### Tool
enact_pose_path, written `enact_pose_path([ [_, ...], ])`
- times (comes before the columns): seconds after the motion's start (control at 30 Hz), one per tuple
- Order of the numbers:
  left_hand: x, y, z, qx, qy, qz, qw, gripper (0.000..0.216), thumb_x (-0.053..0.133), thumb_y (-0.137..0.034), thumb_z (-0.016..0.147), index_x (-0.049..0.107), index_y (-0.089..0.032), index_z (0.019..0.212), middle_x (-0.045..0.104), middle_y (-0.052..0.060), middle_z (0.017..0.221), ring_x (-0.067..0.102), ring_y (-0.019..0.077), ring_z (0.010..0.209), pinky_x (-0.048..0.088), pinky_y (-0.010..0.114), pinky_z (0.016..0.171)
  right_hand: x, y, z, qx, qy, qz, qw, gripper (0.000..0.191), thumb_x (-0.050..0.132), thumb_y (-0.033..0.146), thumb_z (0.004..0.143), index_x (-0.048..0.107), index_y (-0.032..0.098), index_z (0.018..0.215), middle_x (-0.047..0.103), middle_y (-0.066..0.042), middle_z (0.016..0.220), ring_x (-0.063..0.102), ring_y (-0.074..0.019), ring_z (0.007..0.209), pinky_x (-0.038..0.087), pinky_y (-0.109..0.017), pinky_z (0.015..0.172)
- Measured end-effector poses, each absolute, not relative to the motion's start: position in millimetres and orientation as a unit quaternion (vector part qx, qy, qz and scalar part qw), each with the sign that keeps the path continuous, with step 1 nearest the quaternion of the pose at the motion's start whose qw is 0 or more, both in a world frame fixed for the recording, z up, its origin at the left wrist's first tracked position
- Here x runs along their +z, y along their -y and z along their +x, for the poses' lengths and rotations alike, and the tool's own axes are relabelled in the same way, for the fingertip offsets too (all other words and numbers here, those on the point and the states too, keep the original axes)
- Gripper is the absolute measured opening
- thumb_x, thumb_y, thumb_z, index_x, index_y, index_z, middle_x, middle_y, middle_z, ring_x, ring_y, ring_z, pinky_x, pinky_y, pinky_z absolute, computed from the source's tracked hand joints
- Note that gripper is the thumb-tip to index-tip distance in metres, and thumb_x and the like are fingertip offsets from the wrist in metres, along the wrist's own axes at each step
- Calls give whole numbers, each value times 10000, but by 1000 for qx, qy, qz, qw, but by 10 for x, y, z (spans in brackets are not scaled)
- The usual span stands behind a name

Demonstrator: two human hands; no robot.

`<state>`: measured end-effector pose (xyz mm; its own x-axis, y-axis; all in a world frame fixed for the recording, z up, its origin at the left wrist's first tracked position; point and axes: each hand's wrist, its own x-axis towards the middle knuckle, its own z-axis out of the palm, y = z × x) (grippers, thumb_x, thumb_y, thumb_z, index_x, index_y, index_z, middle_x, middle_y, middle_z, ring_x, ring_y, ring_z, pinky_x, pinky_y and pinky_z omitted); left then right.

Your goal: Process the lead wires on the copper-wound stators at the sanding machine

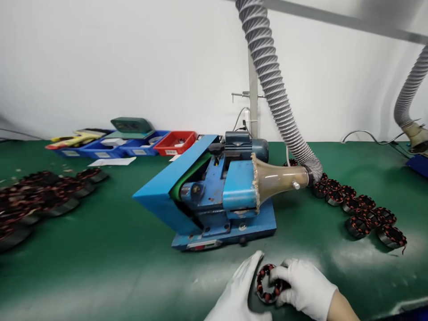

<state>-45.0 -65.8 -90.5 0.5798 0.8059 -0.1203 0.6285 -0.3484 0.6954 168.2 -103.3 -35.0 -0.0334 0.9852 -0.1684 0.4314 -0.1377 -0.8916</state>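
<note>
A motor stator [265,297], a ring with dark and copper-red windings, is near the front edge of the green table. My right hand [306,285], in a white glove, grips its right side, with fingers reaching into the ring's opening. To the left, my left hand [236,294], also white-gloved, has its thumb and fingers spread around that side of the stator. Whether it touches the ring I cannot tell. Just beyond both hands stands a blue belt sander [207,187] with a green belt and a motor.
A grey extraction hose [274,80] drops to a funnel [277,180] on the sander's right. Several stators [359,207] stand in rows at right; a blurred pile of stators [47,196] lies at left. Blue bins [107,154] and a red bin [175,145] line the back wall.
</note>
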Motion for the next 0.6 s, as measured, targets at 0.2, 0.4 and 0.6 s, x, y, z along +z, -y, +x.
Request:
enact_pose_path([
  [0.2,-742,681,-333,161,-472,797,341,603,667,-221,562,562,-99,1143,615,200,1147,563,346,1119,428,512,1002,-253,920,1524,571,458,-527,432,332,680,180,631,737,240,953,686,11,591,618,-175,512,481,-272,506],
  [0.4,-668,692,-381,171,-506,747,396,755,701,-249,534,489,-50,1231,470,271,1322,417,397,1263,296,558,1076,-300,827,1856,525,303,-523,599,310,706,384,757,630,202,996,681,0,720,622,-135,636,495,-260,645],
  [0.6,-531,616,-355,200,-449,623,609,594,736,-164,446,602,-191,1024,688,124,1003,657,355,929,499,515,862,-539,869,1591,599,259,-504,566,399,837,333,581,723,159,922,749,-117,893,695,-241,793,526,-361,740],
])
